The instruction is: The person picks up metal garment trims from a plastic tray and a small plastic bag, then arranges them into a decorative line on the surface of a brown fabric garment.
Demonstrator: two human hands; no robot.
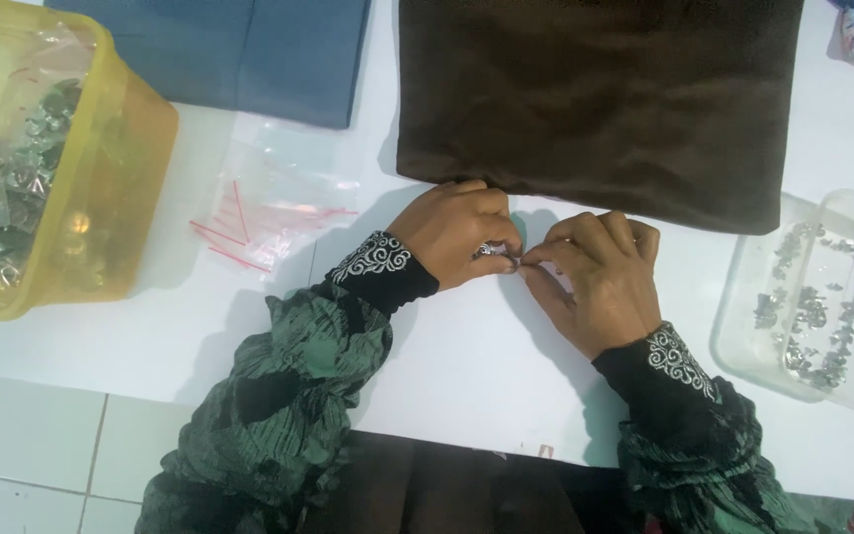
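Pinching a tiny metal clasp (502, 259) between fingertips, the left hand (457, 232) and right hand (595, 277) meet, both closed on it, above the tabletop (447, 366) beside brown cloth (595, 99). It looks light, stiff, slippery; best gripped by its edges.

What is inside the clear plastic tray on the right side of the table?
The clear tray holds small silver metal pieces, loosely scattered. Its right end runs out of the picture, so that part stays unseen.

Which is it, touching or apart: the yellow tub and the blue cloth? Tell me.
Apart. The head view shows bare white table between the yellow tub and the blue cloth.
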